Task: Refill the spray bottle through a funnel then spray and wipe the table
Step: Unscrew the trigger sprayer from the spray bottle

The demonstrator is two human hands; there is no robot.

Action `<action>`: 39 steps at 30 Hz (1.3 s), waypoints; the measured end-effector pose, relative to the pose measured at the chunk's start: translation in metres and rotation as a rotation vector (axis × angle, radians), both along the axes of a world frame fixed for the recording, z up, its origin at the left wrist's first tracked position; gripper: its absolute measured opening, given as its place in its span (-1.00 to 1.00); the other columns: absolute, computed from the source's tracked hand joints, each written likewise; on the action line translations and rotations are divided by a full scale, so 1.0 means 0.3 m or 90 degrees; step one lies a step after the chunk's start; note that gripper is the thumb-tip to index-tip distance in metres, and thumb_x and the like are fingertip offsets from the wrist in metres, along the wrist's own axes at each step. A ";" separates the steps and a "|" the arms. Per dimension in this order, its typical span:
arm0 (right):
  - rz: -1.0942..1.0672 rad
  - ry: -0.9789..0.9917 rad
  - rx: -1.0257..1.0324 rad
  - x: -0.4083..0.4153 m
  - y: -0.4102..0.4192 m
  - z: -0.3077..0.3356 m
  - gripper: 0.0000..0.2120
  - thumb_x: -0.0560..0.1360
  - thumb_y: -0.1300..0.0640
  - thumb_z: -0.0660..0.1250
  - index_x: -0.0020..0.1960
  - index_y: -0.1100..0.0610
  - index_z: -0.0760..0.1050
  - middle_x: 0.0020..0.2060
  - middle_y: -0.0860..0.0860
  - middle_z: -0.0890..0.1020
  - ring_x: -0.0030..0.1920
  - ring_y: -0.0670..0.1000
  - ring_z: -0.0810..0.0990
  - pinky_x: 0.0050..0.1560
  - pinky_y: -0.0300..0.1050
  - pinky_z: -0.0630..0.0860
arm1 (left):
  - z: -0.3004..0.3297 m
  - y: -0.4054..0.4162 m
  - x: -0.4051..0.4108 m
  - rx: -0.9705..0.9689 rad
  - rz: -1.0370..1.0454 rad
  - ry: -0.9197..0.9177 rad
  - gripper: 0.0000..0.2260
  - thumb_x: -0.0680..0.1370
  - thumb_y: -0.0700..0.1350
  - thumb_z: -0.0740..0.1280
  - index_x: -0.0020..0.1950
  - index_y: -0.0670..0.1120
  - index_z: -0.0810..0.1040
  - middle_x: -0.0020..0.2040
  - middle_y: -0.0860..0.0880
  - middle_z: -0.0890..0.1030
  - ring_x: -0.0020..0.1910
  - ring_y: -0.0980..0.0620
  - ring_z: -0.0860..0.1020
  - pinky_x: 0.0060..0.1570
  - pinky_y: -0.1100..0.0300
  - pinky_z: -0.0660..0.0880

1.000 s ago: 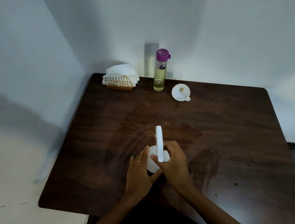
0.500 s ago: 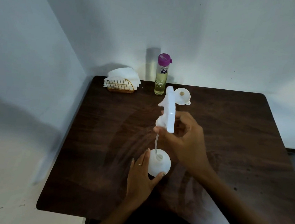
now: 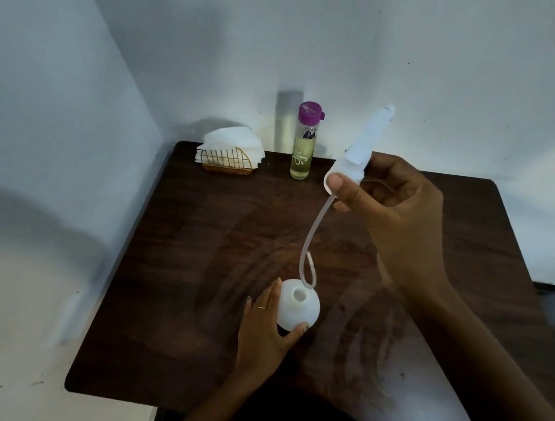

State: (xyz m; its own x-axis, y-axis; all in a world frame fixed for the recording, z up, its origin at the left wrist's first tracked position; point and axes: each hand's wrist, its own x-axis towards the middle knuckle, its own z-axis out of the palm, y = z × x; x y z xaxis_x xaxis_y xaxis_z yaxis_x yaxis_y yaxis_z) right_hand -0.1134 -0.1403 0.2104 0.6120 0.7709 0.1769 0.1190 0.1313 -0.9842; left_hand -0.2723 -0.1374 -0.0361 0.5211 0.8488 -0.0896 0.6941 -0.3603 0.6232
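A white spray bottle (image 3: 298,306) stands uncapped near the table's front middle, its round mouth open. My left hand (image 3: 264,334) grips its side. My right hand (image 3: 398,220) holds the white spray head (image 3: 362,150) high above the table, and its thin curled dip tube (image 3: 311,246) hangs clear of the bottle mouth. A clear refill bottle (image 3: 303,146) with a purple cap and yellowish liquid stands at the back edge. My right hand and the spray head hide the white funnel.
A gold wire holder with white napkins (image 3: 229,155) sits at the back left corner of the dark wooden table (image 3: 198,270). White walls close the left and back sides. The table's right half is bare wood.
My right hand has pulled the spray head off the bottle and lifted it up and to the right, drawing the tube fully out. My left hand stayed on the bottle.
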 end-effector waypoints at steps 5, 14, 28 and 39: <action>0.012 0.181 -0.013 0.063 -0.025 0.000 -0.72 0.33 0.15 0.43 0.02 0.19 0.57 -0.14 0.03 0.68 -0.17 -0.03 0.64 -0.20 -0.23 0.55 | 0.016 -0.006 0.001 0.001 0.010 -0.012 -0.19 0.40 0.37 0.23 0.52 0.03 0.08 0.48 0.12 0.28 0.42 0.17 0.26 0.47 0.15 -0.06; -0.032 0.565 -0.140 0.297 -0.131 -0.222 -0.78 0.42 0.23 0.22 0.03 0.19 0.53 -0.16 0.04 0.62 -0.22 -0.07 0.54 -0.10 -0.22 0.41 | 0.009 0.005 -0.003 0.011 -0.016 0.002 -0.20 0.42 0.37 0.21 0.53 0.01 0.08 0.51 0.12 0.22 0.45 0.16 0.23 0.46 0.14 -0.08; -0.048 0.693 -0.424 0.224 -0.188 -0.732 -0.59 0.34 0.25 0.09 0.14 0.28 0.48 -0.23 0.07 0.59 -0.31 -0.04 0.61 -0.36 -0.26 0.48 | 0.003 0.017 -0.020 0.018 -0.016 0.003 -0.25 0.42 0.31 0.29 0.50 0.02 0.17 0.48 0.09 0.28 0.43 0.13 0.26 0.45 0.05 0.03; -0.047 0.405 -0.607 0.182 -0.116 -0.780 -0.83 0.43 0.25 0.26 0.02 0.17 0.48 -0.16 0.10 0.55 -0.25 0.01 0.52 -0.31 -0.15 0.45 | -0.010 0.021 -0.031 0.011 -0.021 0.011 -0.26 0.43 0.31 0.28 0.50 0.02 0.14 0.48 0.08 0.27 0.44 0.10 0.26 0.45 0.02 0.08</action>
